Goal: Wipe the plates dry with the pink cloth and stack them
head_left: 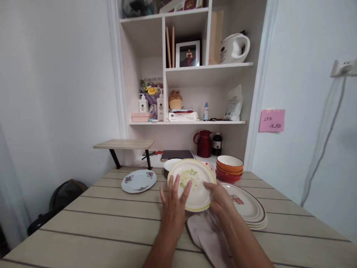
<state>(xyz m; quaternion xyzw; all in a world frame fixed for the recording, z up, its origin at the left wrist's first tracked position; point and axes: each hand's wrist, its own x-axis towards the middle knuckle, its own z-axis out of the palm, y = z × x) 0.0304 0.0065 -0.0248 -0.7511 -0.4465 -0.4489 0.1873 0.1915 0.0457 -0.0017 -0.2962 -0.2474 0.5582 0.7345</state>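
Note:
A white plate (pixel 199 199) with a yellow rim and a faded green and blue print is held up, tilted toward me. My right hand (pixel 220 199) grips its right edge, thumb on the face and fingers behind. My left hand (pixel 174 203) is spread in front of the plate's lower left; whether its fingertips touch the surface I cannot tell. Under the plate lies a greyish-pink cloth (pixel 205 232), partly covered by my right forearm. Beside my right hand stands a stack of oval plates (pixel 251 203) with dark red rims and a red print.
A flower-patterned plate (pixel 138 181) lies at the left, near a small raised shelf (pixel 124 144). Behind the held plate is a stack of white plates (pixel 170 163). Orange and red bowls (pixel 230 169) are stacked at the back right. A red jug (pixel 204 144) stands in the shelving behind.

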